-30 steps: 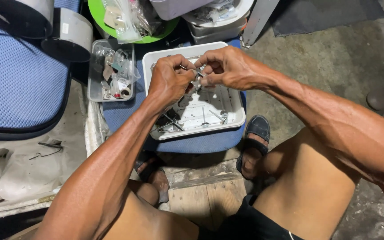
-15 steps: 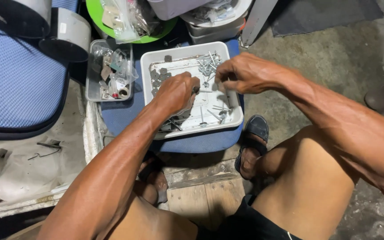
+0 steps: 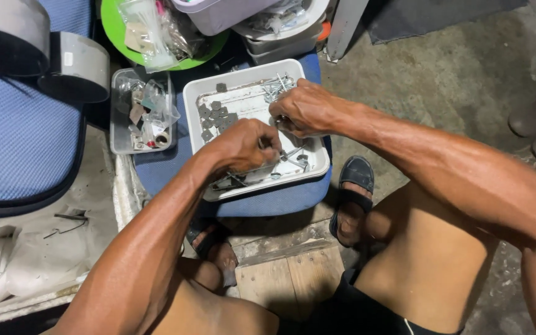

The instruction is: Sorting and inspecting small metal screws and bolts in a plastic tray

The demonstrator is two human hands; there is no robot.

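Two hands: both work inside a white tray (image 3: pixel 196 99) that sits on a blue cushioned stool (image 3: pixel 280 201).
Left hand (image 3: pixel 243 146): curled into a loose fist over the near half of the tray, fingers bent down among the metal parts; whether it pinches one I cannot tell.
Right hand (image 3: pixel 305 108): just beyond the left hand and close to it, fingers closed on a small metal piece (image 3: pixel 282 122) that is mostly hidden.
Screws (image 3: pixel 277 87): a loose pile in the tray's far corner, just beyond the right hand.
Square metal plates (image 3: pixel 213 115): dark, scattered on the tray floor just beyond the left hand.
Clear plastic box (image 3: pixel 119 133): outside the left hand, beside the tray, filled with small mixed parts.
Green plate (image 3: pixel 116 31): farther beyond the box, carrying clear bags.
Blue chair seat (image 3: pixel 20 136): well out to the left.
Sandalled foot (image 3: pixel 352 192): on the floor under the right forearm.
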